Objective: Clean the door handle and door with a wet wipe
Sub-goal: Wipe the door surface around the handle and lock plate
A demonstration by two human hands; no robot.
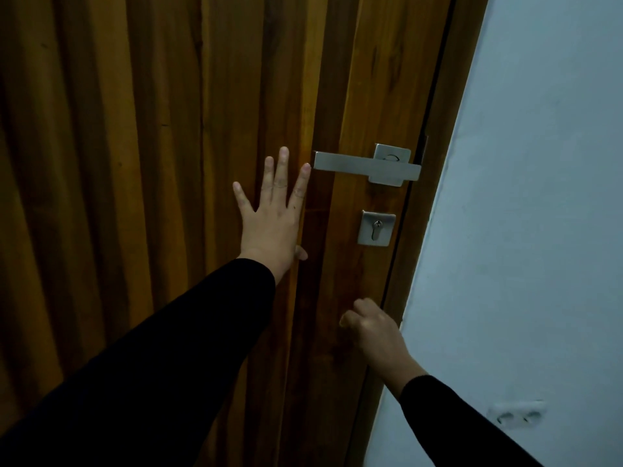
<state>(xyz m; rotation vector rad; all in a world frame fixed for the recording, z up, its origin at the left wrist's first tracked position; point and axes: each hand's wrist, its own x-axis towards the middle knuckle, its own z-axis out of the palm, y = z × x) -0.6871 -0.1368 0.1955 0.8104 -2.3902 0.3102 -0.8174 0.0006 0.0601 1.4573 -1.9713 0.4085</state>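
Note:
A brown wooden door [168, 129] with vertical grain fills most of the view. Its silver lever handle [364, 166] sits at the right, with a square keyhole plate [376, 228] just below. My left hand [273, 214] lies flat on the door, fingers spread, index fingertip almost at the tip of the lever. My right hand [374, 326] is curled closed low on the door, below the keyhole plate, near the door's edge. No wet wipe shows; whether the fist hides one I cannot tell.
A pale blue-white wall [539, 197] runs along the right of the door frame [435, 210]. A white wall socket [517, 414] sits low on that wall. Both arms wear black sleeves.

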